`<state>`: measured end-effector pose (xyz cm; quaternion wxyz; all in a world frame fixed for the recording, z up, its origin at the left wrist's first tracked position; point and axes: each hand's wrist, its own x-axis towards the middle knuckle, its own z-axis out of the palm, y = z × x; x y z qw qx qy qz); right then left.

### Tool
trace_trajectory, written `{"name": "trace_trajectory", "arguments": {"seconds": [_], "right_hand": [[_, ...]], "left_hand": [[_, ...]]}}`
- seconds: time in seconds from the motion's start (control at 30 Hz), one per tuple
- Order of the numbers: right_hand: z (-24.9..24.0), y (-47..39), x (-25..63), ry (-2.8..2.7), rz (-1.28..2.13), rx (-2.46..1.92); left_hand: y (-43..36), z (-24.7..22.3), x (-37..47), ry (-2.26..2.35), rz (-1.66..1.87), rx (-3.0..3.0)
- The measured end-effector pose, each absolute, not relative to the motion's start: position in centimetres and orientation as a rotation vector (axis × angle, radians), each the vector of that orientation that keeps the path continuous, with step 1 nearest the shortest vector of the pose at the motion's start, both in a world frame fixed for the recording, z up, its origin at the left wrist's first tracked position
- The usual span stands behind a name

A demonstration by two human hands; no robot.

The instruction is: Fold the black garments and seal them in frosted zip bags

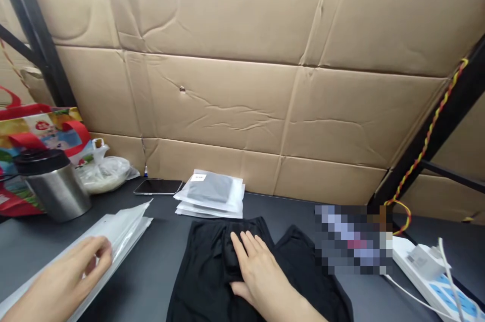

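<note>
Black fabric garments (200,271) lie on the dark table, one part folded into a small bundle. My right hand (261,271) rests flat on that folded part, fingers stretched out and thumb apart. At the left, my left hand (83,266) is over a stack of white translucent plastic bags (125,221), its fingers curled with the thumb near the index finger. Whether it pinches a bag edge is hidden. Behind the garments sits a small pile of flat packed bags (212,191), the top one holding dark fabric and bearing a white label.
A phone (158,187), a steel flask (56,191), a knotted plastic bag (104,173) and a colourful carrier bag (22,130) stand or lie at the left. At the right are a blurred-out item (352,241) and a power strip (428,276) with cables. Cardboard (227,85) walls the back.
</note>
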<state>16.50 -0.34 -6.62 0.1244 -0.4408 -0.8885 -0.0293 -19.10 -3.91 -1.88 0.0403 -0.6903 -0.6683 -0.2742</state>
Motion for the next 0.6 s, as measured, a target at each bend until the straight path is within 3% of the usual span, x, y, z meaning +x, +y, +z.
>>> {"name": "trace_trajectory", "arguments": {"seconds": [0.1,0.2,0.47,0.6], "right_hand": [[-6.9,0.0,16.1,-2.443,-0.008,-1.328],[-5.8,0.2,17.3,-2.143,0.321,-1.252],[-3.6,1.1,23.7,-0.984,0.967,-1.306],[-3.2,0.3,23.4,-0.984,0.858,-1.336]], "left_hand": [[-4.6,-0.1,-15.0,-1.933,-0.827,-2.183],[-4.6,0.7,-9.4,-1.799,-0.927,-2.402],[-2.1,-3.2,-0.1,-1.785,-0.662,-2.988],[-1.2,-3.8,0.1,-1.738,-0.666,-3.114]]}}
